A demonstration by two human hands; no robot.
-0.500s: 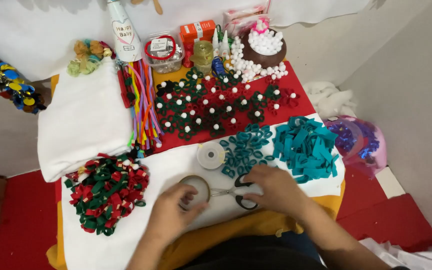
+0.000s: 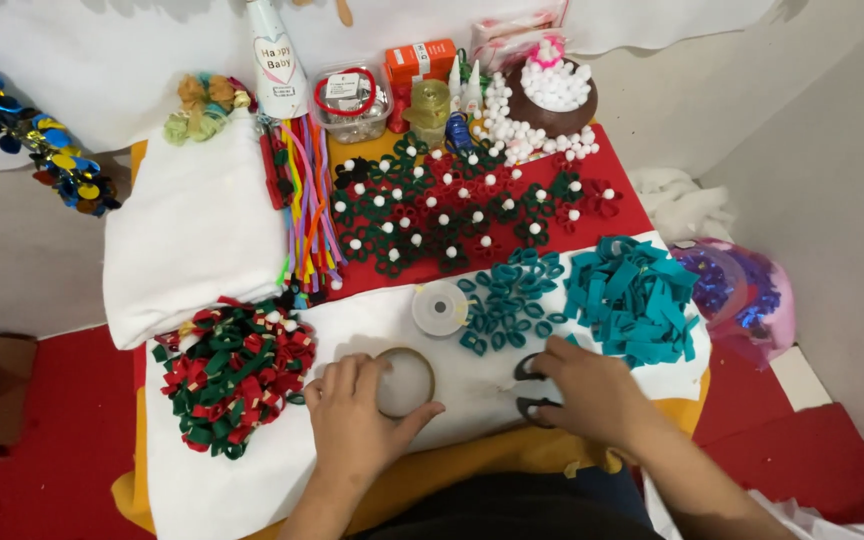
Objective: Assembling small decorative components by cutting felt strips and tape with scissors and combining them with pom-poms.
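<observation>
The left hand (image 2: pixel 357 415) presses down a light tape ring (image 2: pixel 405 382); the right hand (image 2: pixel 582 390) grips black scissors (image 2: pixel 530 388) by their loops.

A home craft corner: a low desk (image 2: pixel 642 215) draped in red and white cloth sits on a red floor (image 2: pixel 42 440). Beyond the hands lie felt flowers (image 2: pixel 452 210), teal loops (image 2: pixel 507 300), pipe cleaners (image 2: pixel 307 200) and pompoms (image 2: pixel 552 85).

Your clearest room lies on the white felt sheet (image 2: pixel 252 480) at the near left of the bench, below the red-and-green loop pile (image 2: pixel 234 375). Between your left hand (image 2: pixel 357 415) and right hand (image 2: pixel 587 390) a narrow bare strip runs — the small spool (image 2: pixel 440 307) and teal rings (image 2: pixel 502 300) close it off ahead. Farther back, pom-pom flowers (image 2: pixel 452 215) and the teal strip heap (image 2: pixel 632 295) crowd every path.
</observation>
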